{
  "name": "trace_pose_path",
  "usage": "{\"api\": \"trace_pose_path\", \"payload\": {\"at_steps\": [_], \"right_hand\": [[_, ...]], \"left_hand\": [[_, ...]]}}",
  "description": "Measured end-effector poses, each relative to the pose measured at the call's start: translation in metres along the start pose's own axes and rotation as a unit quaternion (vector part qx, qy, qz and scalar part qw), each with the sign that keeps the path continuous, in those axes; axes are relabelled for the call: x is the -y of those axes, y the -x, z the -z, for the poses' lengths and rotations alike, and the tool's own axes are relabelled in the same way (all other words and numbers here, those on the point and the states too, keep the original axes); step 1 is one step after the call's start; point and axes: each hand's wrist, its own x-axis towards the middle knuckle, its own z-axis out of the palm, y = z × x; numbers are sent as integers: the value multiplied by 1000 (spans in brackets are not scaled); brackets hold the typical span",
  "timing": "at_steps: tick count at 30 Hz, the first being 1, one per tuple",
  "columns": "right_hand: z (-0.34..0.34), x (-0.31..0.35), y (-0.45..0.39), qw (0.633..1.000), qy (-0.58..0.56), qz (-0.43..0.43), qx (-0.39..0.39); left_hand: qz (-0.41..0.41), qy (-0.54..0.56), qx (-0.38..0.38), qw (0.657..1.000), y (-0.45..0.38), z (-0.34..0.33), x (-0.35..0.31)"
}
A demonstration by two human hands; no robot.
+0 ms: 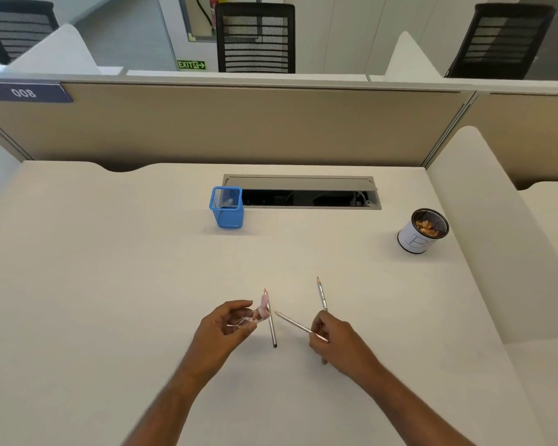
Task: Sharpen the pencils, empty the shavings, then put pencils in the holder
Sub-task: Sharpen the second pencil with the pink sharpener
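My left hand (227,325) holds a small pink sharpener (262,311) with a clear shavings case. My right hand (331,341) grips a silver pencil (295,324) whose tip points left toward the sharpener, a short gap apart. A second pencil (271,326) lies on the desk between my hands, tip pointing away from me. A third pencil (321,294) lies just beyond my right hand, tip also away. The blue mesh holder (226,208) stands at the far middle of the desk. A white-wrapped round cup (421,231) with shavings inside stands at the far right.
An open cable tray slot (303,194) is set in the desk right of the blue holder. A beige partition (239,123) closes the far edge and a white side divider (484,220) rises on the right. Black chairs stand beyond the partition.
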Motion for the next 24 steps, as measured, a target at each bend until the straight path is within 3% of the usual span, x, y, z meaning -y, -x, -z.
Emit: {"api": "trace_pose_path", "payload": {"at_steps": [8,20,24], "right_hand": [[27,3,32,985,-139,74,-73],[59,31,61,977,-113,141,-111],[63,37,66,971,-70,191,-125]], "left_hand": [[-14,-10,21,1000,7,-5,-15],[-73,-14,19,997,25,-6,-46],[-65,-16,52,996,31,-5,-47]]}}
